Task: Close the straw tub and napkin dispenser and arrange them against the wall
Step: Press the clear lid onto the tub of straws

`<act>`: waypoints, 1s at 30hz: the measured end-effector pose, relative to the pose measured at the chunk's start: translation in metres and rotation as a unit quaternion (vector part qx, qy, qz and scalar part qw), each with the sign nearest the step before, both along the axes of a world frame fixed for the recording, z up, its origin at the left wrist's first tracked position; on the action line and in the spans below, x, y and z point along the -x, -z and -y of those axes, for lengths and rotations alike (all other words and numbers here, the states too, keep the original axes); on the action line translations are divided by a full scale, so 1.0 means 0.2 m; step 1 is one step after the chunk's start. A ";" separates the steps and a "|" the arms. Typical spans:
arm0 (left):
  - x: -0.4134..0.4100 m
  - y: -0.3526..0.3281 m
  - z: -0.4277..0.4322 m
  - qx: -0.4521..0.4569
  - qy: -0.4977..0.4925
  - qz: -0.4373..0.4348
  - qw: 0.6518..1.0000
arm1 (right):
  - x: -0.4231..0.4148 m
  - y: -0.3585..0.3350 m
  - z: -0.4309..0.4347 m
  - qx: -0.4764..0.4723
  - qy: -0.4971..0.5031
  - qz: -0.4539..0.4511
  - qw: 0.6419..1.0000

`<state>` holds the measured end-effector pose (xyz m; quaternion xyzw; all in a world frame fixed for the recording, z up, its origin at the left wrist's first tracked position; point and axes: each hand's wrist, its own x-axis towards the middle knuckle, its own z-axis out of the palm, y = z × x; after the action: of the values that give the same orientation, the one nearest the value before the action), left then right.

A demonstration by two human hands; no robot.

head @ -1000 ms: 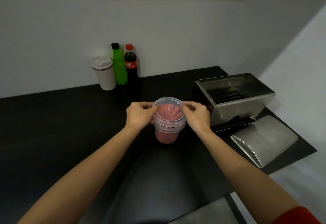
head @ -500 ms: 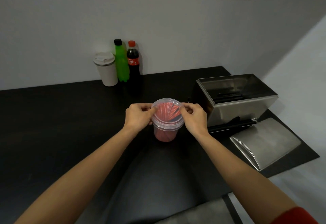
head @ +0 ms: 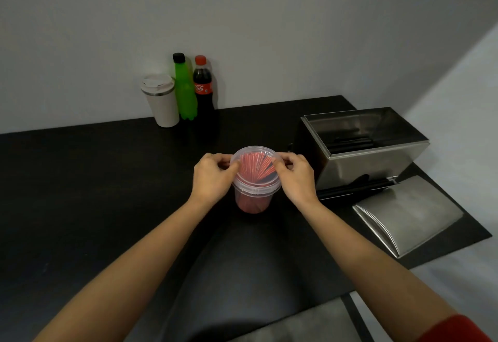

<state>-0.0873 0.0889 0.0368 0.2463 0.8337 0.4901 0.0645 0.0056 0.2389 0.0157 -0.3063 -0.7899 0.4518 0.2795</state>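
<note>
A clear plastic straw tub point(head: 253, 196) full of red straws stands upright mid-counter, with its clear lid point(head: 256, 165) resting on the rim. My left hand point(head: 213, 177) pinches the lid's left edge and my right hand point(head: 296, 177) pinches its right edge. To the right stands the steel napkin dispenser point(head: 372, 158), its top open. Its curved steel cover point(head: 409, 212) lies flat on the counter in front of it.
A white lidded tumbler point(head: 161, 101), a green bottle point(head: 184, 88) and a cola bottle point(head: 203, 91) stand together against the back wall. The black counter point(head: 94, 180) ends at a side wall on the right, close behind the dispenser.
Both hands stay on the lid's edges with the tub in the same place. The view has tilted slightly, shifting the scene a little lower in frame.
</note>
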 end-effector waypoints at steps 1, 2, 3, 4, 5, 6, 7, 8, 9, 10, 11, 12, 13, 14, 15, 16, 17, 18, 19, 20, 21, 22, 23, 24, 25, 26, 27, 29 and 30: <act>0.01 0.00 0.00 0.007 0.002 0.014 1.000 | 0.01 -0.01 -0.01 0.006 -0.008 0.007 1.000; 0.02 0.00 0.00 0.016 0.003 0.021 1.000 | 0.01 -0.01 -0.02 0.012 -0.014 0.013 1.000; 0.04 0.00 0.00 0.021 0.004 0.025 0.999 | 0.02 -0.02 -0.03 0.020 -0.018 0.020 0.999; 0.05 0.00 -0.01 0.019 0.003 0.033 0.999 | 0.03 -0.02 -0.04 0.031 -0.020 0.029 0.999; 0.06 0.00 -0.01 0.012 -0.001 0.048 0.999 | 0.05 -0.03 -0.04 0.045 -0.022 0.040 0.998; 0.07 -0.01 -0.03 0.009 -0.008 0.068 0.998 | 0.06 -0.03 -0.04 0.059 -0.022 0.052 0.997; 0.08 -0.02 -0.04 0.015 -0.019 0.088 0.996 | 0.08 -0.04 -0.04 0.069 -0.020 0.067 0.995; 0.09 -0.03 -0.06 0.033 -0.028 0.108 0.993 | 0.10 -0.04 -0.05 0.069 -0.018 0.087 0.994; 0.10 -0.04 -0.08 0.055 -0.034 0.125 0.990 | 0.12 -0.05 -0.05 0.061 -0.019 0.111 0.992; 0.12 -0.06 -0.10 0.073 -0.036 0.135 0.988 | 0.14 -0.07 -0.06 0.053 -0.020 0.132 0.990; 0.13 -0.07 -0.12 0.088 -0.036 0.135 0.986 | 0.16 -0.08 -0.06 0.050 -0.020 0.152 0.987; 0.14 -0.08 -0.14 0.100 -0.034 0.131 0.986 | 0.18 -0.09 -0.07 0.052 -0.017 0.169 0.984; 0.15 -0.08 -0.16 0.110 -0.028 0.129 0.985 | 0.19 -0.10 -0.08 0.059 -0.015 0.184 0.981; 0.15 -0.08 -0.17 0.118 -0.021 0.130 0.984 | 0.20 -0.10 -0.08 0.068 -0.016 0.196 0.978; 0.15 -0.07 -0.18 0.120 -0.016 0.133 0.984 | 0.20 -0.09 -0.09 0.076 -0.016 0.205 0.976; 0.15 -0.06 -0.19 0.115 -0.015 0.138 0.984 | 0.21 -0.09 -0.09 0.081 -0.016 0.208 0.975; 0.15 -0.06 -0.19 0.106 -0.017 0.143 0.984 | 0.21 -0.08 -0.09 0.085 -0.015 0.208 0.974; 0.15 -0.05 -0.20 0.098 -0.020 0.147 0.984 | 0.21 -0.07 -0.09 0.091 -0.014 0.207 0.974; 0.14 -0.04 -0.20 0.093 -0.024 0.148 0.984 | 0.22 -0.06 -0.09 0.097 -0.013 0.206 0.974; 0.14 -0.03 -0.20 0.088 -0.027 0.148 0.985 | 0.22 -0.06 -0.08 0.102 -0.011 0.206 0.973; 0.14 -0.03 -0.21 0.084 -0.030 0.151 0.985 | 0.22 -0.06 -0.08 0.104 -0.011 0.208 0.973; 0.14 -0.03 -0.21 0.079 -0.031 0.156 0.984 | 0.22 -0.06 -0.08 0.106 -0.012 0.209 0.972; 0.15 -0.03 -0.21 0.075 -0.032 0.163 0.983 | 0.23 -0.06 -0.08 0.110 -0.012 0.209 0.972; 0.15 -0.03 -0.21 0.073 -0.032 0.171 0.982 | 0.22 -0.06 -0.08 0.120 -0.011 0.205 0.971; 0.15 -0.03 -0.21 0.071 -0.032 0.177 0.981 | 0.22 -0.06 -0.08 0.131 -0.008 0.200 0.971; 0.15 -0.03 -0.22 0.070 -0.031 0.181 0.981 | 0.22 -0.07 -0.08 0.141 -0.005 0.194 0.971; 0.15 -0.03 -0.22 0.069 -0.030 0.182 0.980 | 0.22 -0.06 -0.08 0.145 -0.001 0.190 0.971; 0.15 -0.03 -0.22 0.072 -0.028 0.184 0.980 | 0.22 -0.06 -0.08 0.151 0.004 0.187 0.971; 0.15 -0.03 -0.22 0.072 -0.027 0.186 0.980 | 0.22 -0.06 -0.08 0.153 0.005 0.187 0.970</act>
<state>-0.1181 0.1327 0.0436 0.1230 0.8465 0.4678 0.2223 -0.0385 0.2543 0.0280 -0.4285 -0.7481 0.5005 0.0794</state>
